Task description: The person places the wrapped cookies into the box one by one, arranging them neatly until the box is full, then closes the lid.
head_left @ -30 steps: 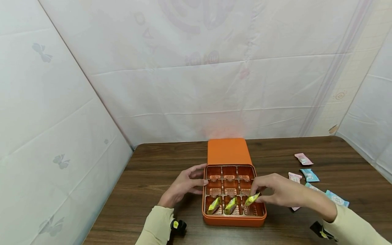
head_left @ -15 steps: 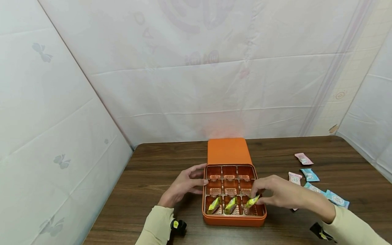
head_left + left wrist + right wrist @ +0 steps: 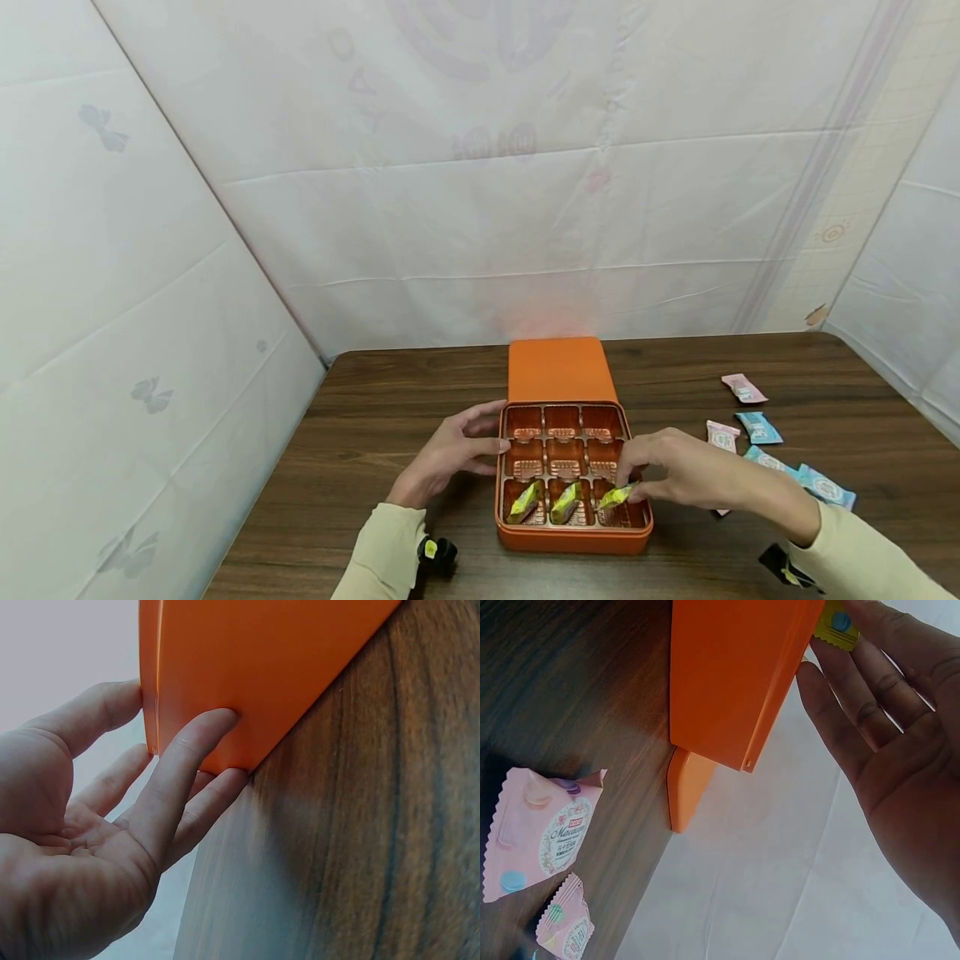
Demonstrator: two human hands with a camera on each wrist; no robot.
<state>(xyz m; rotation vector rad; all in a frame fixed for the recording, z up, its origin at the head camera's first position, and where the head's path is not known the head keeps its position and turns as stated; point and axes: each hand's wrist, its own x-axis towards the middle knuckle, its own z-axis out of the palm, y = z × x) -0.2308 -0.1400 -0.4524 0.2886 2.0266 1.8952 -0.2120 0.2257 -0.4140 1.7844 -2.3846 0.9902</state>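
An orange tin box point(image 3: 573, 542) with a copper-coloured compartment tray stands in front of the person. My left hand point(image 3: 457, 450) rests on its left side, thumb at the rim, other fingers fairly straight against the wall; the left wrist view shows those fingers on the orange side point(image 3: 270, 660). My right hand point(image 3: 678, 467) pinches a yellow wrapped candy point(image 3: 615, 497) at the front-right compartment, thumb and fingertips on its right end. In the right wrist view the yellow wrapper point(image 3: 836, 626) is partly hidden. Two more yellow wrapped candies point(image 3: 524, 503) lie in the front-left and front-middle compartments.
The orange lid point(image 3: 558, 371) lies behind the box. Several pink and blue wrapped candies, such as a blue one point(image 3: 759, 428) and a pink one point(image 3: 744, 389), lie on the dark wooden table point(image 3: 397, 392) at the right. White sheets point(image 3: 450, 217) hang around the table.
My right hand has lowered slightly, and the yellow candy it pinches sits lower and flatter in the front-right compartment. My left hand has stayed on the box.
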